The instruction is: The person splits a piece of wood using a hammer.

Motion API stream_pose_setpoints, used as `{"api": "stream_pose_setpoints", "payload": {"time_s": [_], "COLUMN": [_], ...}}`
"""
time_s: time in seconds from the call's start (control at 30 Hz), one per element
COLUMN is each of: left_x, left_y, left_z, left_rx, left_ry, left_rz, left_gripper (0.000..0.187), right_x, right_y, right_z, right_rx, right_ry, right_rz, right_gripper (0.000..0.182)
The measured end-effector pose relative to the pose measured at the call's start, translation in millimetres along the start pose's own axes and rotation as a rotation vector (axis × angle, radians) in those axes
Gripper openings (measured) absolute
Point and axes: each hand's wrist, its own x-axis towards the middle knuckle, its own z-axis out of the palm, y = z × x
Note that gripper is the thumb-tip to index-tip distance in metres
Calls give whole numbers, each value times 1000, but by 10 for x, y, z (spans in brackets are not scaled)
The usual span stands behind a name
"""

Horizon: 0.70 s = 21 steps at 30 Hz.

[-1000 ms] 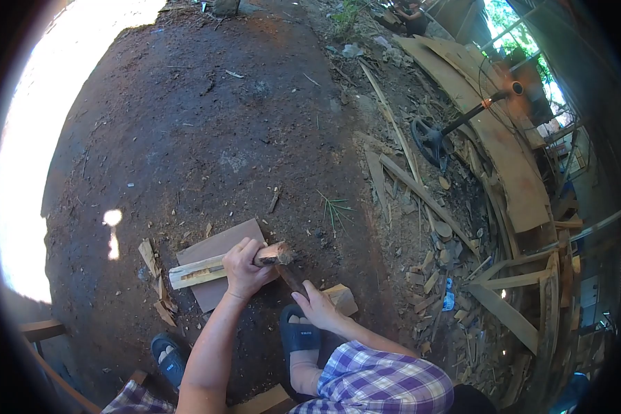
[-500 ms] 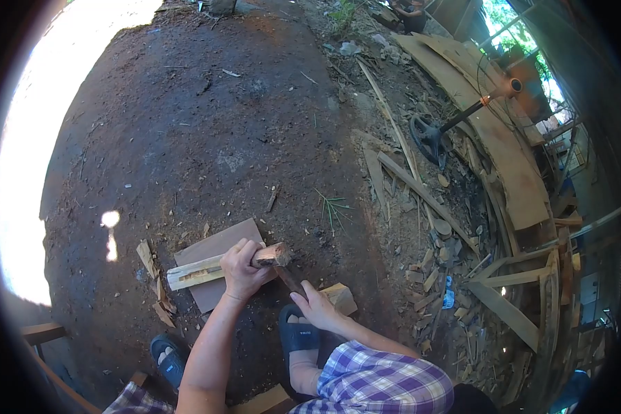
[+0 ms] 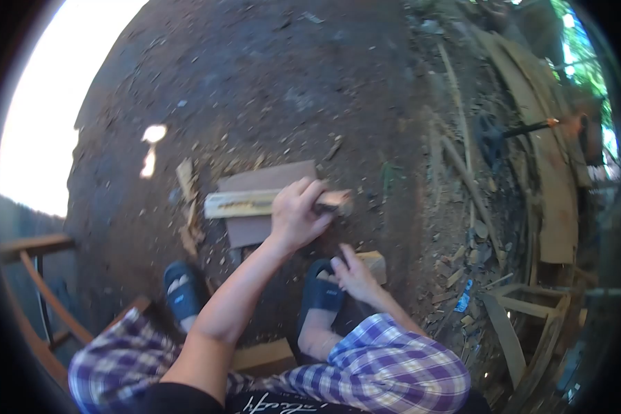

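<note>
Hands on a split length of wood, over bare dirt

Fingers of the left hand [image 3: 295, 215] are curled shut around a pale length of wood [image 3: 255, 203], gripping it near its right end, where a reddish stub pokes out past the knuckles. The wood lies roughly level across a flat brown board [image 3: 265, 181] on the ground, and its left end reaches just past the board's edge. The frame is blurred, so the grain and the cut face are hard to read.

The right hand [image 3: 355, 276] sits lower, close to the knee — fingers loosely bent and partly open, resting at a small light wooden block [image 3: 373, 265]. Whether it grips anything I cannot tell; any tool under it is hidden or smeared out.

Below the hands, two feet in dark blue slide sandals — one [image 3: 182, 290] on the left, one [image 3: 322, 294] just beside the right hand. Plaid shorts [image 3: 393, 366] fill the bottom of the view.

Further out, wood chips and splinters [image 3: 188, 207] lie scattered left of the board on the dark soil. Planks and offcuts [image 3: 552, 179] are piled along the right, and part of a wooden chair frame [image 3: 38, 276] shows at the left edge.
</note>
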Motion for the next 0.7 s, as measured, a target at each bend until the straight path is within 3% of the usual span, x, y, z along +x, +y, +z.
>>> {"api": "stream_pose_setpoints", "payload": {"time_s": [0.1, 0.23, 0.3, 0.4, 0.63, 0.7], "left_x": [18, 25, 9, -36, 75, 178], "left_y": [0, 24, 27, 9, -107, -121], "left_z": [75, 120, 102, 63, -139, -169], "left_rx": [31, 50, 85, 44, -138, -191], "left_ry": [46, 64, 190, 308, 484, 550], "left_rz": [-25, 4, 58, 53, 0, -81], "left_gripper": [24, 23, 27, 30, 30, 30], "right_x": [30, 17, 26, 32, 70, 129], "right_y": [29, -40, -33, -31, 47, 157], "right_z": [2, 2, 44, 7, 48, 68], "right_rx": [56, -133, -187, -145, -186, -258], "right_ry": [-78, 17, 101, 67, 90, 151], "right_rz": [-28, -16, -123, -50, -93, -229], "right_gripper": [51, 42, 39, 36, 36, 47]}}
